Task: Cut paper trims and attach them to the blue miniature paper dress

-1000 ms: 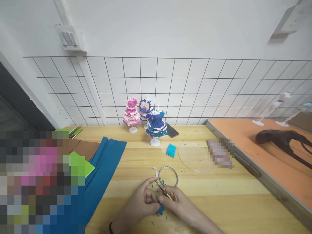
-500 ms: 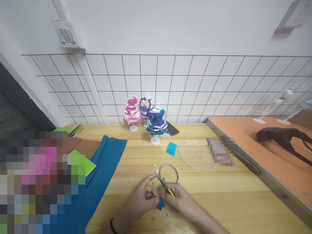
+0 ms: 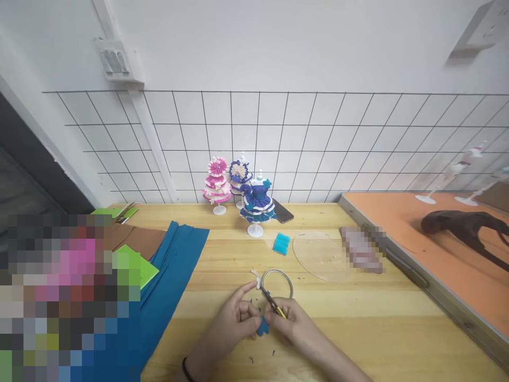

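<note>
My left hand pinches a small blue flower-shaped piece of fabric between thumb and fingers, with the index finger stretched forward. Wrapped in my right hand is a small pair of scissors with a touch of yellow on it, the tips pointing away and to the left. The right fingertips meet the blue piece or lie very close to it; which one I cannot tell. A roll of tape lies flat just beyond, its white loose end near my left fingertip. Tiny dark scraps are scattered around.
Dress forms in pink and blue ruffles stand at the back, a phone behind them. Blue cloth spreads at the left. A turquoise pad and clear disc lie ahead. An orange board borders the right.
The view has shifted slightly, so everything sits a little further right. The blue flower piece has turned and moved up a little between my fingers. Both hands keep their grips.
</note>
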The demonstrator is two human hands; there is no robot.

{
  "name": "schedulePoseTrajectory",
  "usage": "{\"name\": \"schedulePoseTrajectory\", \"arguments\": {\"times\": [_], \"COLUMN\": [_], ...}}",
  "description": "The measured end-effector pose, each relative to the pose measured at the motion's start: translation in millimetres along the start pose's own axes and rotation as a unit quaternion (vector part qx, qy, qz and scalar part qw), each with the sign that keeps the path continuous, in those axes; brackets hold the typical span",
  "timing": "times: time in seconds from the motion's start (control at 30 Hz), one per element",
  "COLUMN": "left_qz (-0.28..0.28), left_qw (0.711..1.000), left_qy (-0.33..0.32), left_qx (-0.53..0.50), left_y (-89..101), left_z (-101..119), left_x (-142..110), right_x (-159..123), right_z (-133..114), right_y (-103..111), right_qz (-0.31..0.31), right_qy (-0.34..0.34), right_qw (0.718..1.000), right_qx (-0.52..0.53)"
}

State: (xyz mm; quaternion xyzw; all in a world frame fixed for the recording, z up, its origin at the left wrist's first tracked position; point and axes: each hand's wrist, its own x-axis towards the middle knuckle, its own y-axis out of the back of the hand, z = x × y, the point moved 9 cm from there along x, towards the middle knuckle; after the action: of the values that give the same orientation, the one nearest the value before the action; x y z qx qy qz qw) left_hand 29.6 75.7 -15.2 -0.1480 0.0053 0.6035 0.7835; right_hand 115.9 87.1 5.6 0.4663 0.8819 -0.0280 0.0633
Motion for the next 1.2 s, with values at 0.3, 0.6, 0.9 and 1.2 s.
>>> {"name": "schedulePoseTrajectory", "arguments": {"times": [0.3, 0.6, 0.9, 1.2], "left_qz": [-0.001, 0.022, 0.056, 0.092], "left_qw": [0.999, 0.999, 0.996, 0.987], "left_qy": [0.037, 0.029, 0.032, 0.010], "left_qx": [-0.038, -0.015, -0.060, -0.134], "left_y": [-7.5, -4.7, -0.7, 11.4], "left_z": [-13, -16, -11, -4], "left_x": [4, 6, 7, 3], "right_x": [4, 7, 5, 9], "right_z": [5, 21, 1, 38], "right_y": [15, 27, 12, 10], "right_qz": [0.107, 0.168, 0.146, 0.125], "right_qy": [0.062, 0.011, 0.066, -0.038], "right_qw": [0.992, 0.985, 0.987, 0.979], "right_qx": [-0.002, 0.020, 0.029, 0.155]}}
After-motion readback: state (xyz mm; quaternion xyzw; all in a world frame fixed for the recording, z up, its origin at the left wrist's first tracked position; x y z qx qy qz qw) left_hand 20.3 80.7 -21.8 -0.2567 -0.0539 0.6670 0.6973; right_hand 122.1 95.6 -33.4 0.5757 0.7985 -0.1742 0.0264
